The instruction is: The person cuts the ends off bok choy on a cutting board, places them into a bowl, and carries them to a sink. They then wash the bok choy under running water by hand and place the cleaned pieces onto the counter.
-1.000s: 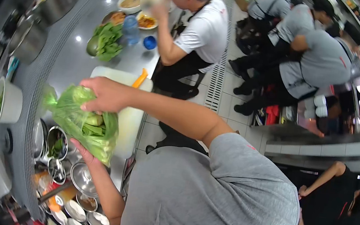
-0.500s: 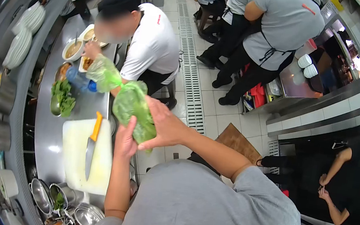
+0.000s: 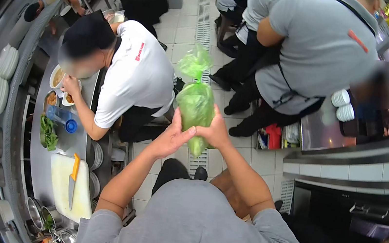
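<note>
Simply holds the green bag at twelve o'clock, pressed between cupped left hand and right hand (knot towards the far end), well apart from the cutting board at eight o'clock. Probably calls for an even, gentle squeeze in any shift.

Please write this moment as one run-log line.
left hand: on green bag | right hand: on same bag | bag: gathered at neck | knife: on cutting board
</note>
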`<state>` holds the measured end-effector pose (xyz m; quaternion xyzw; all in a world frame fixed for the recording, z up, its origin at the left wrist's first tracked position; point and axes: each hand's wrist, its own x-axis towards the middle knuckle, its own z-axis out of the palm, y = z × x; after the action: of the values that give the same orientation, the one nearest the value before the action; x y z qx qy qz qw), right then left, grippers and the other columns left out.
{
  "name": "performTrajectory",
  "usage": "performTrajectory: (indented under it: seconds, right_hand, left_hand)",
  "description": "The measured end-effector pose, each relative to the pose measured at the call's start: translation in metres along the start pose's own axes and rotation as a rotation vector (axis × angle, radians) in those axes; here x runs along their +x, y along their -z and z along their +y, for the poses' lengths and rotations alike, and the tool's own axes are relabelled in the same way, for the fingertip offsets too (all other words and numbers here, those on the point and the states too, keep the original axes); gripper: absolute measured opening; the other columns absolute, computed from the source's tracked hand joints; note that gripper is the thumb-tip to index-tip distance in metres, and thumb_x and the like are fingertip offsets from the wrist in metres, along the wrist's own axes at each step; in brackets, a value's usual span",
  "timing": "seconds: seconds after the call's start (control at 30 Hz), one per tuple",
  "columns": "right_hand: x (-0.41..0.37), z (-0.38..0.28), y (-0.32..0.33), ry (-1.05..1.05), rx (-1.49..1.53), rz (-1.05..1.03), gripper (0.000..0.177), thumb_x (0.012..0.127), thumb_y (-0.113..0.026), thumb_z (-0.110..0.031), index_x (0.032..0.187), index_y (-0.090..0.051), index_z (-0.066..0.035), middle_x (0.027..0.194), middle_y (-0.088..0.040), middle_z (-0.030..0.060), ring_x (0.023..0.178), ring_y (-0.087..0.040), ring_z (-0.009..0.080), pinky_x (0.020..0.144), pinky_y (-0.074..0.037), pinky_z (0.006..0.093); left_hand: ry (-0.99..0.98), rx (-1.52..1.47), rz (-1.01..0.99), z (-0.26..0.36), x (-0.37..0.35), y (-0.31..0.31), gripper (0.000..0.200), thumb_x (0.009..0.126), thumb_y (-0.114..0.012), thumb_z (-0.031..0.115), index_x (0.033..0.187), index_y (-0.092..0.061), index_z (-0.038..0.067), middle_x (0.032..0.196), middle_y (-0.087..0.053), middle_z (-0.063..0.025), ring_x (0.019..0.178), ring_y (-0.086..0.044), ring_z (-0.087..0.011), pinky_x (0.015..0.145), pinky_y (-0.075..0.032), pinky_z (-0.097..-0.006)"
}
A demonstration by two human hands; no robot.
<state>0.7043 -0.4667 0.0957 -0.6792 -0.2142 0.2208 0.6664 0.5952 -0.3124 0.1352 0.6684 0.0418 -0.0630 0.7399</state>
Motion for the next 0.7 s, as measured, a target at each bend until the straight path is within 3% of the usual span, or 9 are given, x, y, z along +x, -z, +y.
performTrajectory:
  seconds: [0.03, 0.1, 0.17, 0.23, 0.37, 0.53, 0.7]
  right_hand:
    - [0.019, 0.003, 0.009, -0.009, 0.166, -0.047, 0.076, 0.065, -0.08, -0.018, 0.13, -0.048, 0.003, 0.114, -0.065, 0.0152, 0.104, -0.065, 0.0245, 0.092, -0.053, 0.0381]
    - [0.062, 0.014, 0.023, -0.159, 0.523, -0.156, 0.067, 0.067, -0.074, -0.013, 0.128, -0.051, 0.002, 0.112, -0.065, 0.0154, 0.101, -0.066, 0.0246, 0.09, -0.055, 0.0393]
    - [0.104, 0.021, 0.035, -0.256, 0.745, -0.21, 0.058, 0.071, -0.067, -0.011, 0.126, -0.054, 0.002, 0.11, -0.066, 0.0164, 0.096, -0.068, 0.0265, 0.086, -0.058, 0.0413]
    - [0.155, 0.033, 0.046, -0.304, 0.817, -0.192, 0.059, 0.071, -0.067, -0.014, 0.126, -0.054, 0.003, 0.11, -0.066, 0.0173, 0.095, -0.069, 0.0277, 0.086, -0.058, 0.0411]
    - [0.269, 0.052, 0.076, -0.35, 0.845, -0.123, 0.058, 0.072, -0.067, -0.018, 0.125, -0.056, 0.004, 0.11, -0.066, 0.0184, 0.093, -0.069, 0.03, 0.086, -0.058, 0.0424]
    - [0.393, 0.06, 0.103, -0.38, 0.861, -0.123, 0.064, 0.072, -0.064, -0.018, 0.13, -0.05, 0.004, 0.115, -0.064, 0.0209, 0.101, -0.067, 0.0365, 0.091, -0.056, 0.0493]
    - [0.497, 0.067, 0.107, -0.423, 0.863, -0.162, 0.064, 0.07, -0.066, -0.019, 0.128, -0.053, 0.003, 0.115, -0.064, 0.0195, 0.102, -0.066, 0.0366, 0.093, -0.054, 0.0503]
  left_hand:
    - [0.054, -0.031, -0.015, 0.007, 0.011, 0.008, 0.096, 0.099, -0.058, 0.045, 0.157, 0.006, 0.003, 0.157, -0.021, -0.0193, 0.138, -0.037, -0.0256, 0.109, -0.038, -0.0391]
    - [0.135, -0.07, -0.033, 0.012, 0.038, 0.029, 0.088, 0.1, -0.052, 0.05, 0.16, 0.0, 0.01, 0.157, -0.025, -0.0173, 0.141, -0.036, -0.0277, 0.108, -0.04, -0.0416]
    - [0.102, -0.106, 0.044, 0.004, 0.066, 0.059, 0.083, 0.101, -0.051, 0.049, 0.16, -0.008, 0.01, 0.155, -0.03, -0.0169, 0.137, -0.042, -0.0272, 0.105, -0.042, -0.0399]
    - [0.061, -0.153, 0.13, -0.002, 0.095, 0.091, 0.073, 0.103, -0.049, 0.046, 0.157, -0.02, 0.008, 0.15, -0.039, -0.017, 0.131, -0.049, -0.0262, 0.101, -0.045, -0.0377]
    - [0.078, -0.232, 0.221, -0.024, 0.15, 0.153, 0.068, 0.104, -0.047, 0.045, 0.153, -0.028, 0.003, 0.142, -0.047, -0.0165, 0.126, -0.052, -0.025, 0.099, -0.045, -0.0374]
    - [0.061, -0.304, 0.289, -0.014, 0.203, 0.204, 0.065, 0.104, -0.047, 0.044, 0.151, -0.03, 0.002, 0.141, -0.048, -0.0167, 0.125, -0.053, -0.0249, 0.1, -0.045, -0.0368]
    - [0.045, -0.32, 0.382, 0.003, 0.241, 0.232, 0.059, 0.105, -0.047, 0.037, 0.15, -0.031, 0.002, 0.143, -0.047, -0.0167, 0.127, -0.052, -0.0249, 0.101, -0.044, -0.0375]
